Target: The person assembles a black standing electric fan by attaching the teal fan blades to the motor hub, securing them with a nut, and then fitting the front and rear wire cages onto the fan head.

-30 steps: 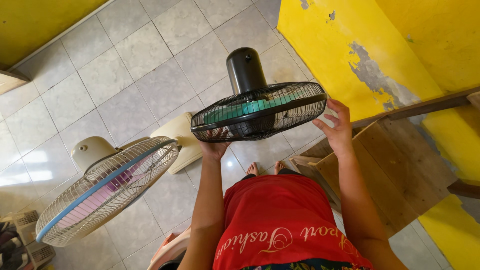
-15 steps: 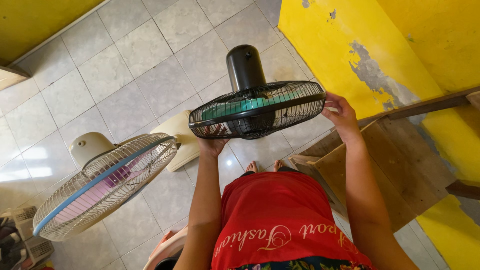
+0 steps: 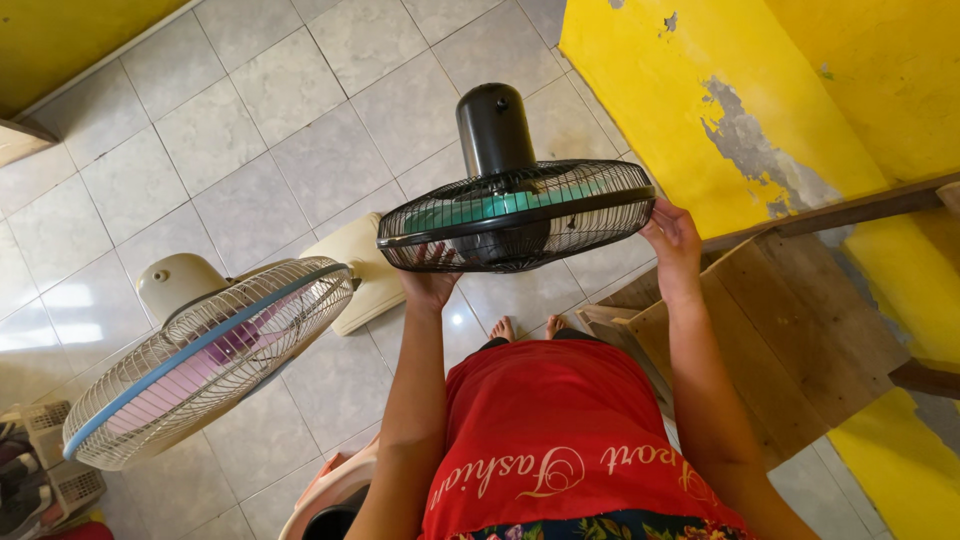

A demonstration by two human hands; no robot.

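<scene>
Tiled floor [image 3: 250, 130] is lying below; yellow wall [image 3: 680, 90] is rising at right, with a wooden bench [image 3: 800, 320] against it. A cream fan [image 3: 205, 355] with a blue rim band is standing tilted at lower left, well apart from the hands. The black fan head [image 3: 516, 212], green blades inside its grille, is being held up in front of the person, motor housing pointing away. Left hand [image 3: 432, 280] is supporting the grille from underneath, fingers spread against the wires. Right hand [image 3: 674, 240] is gripping the grille's right rim, fingers curled around it.
</scene>
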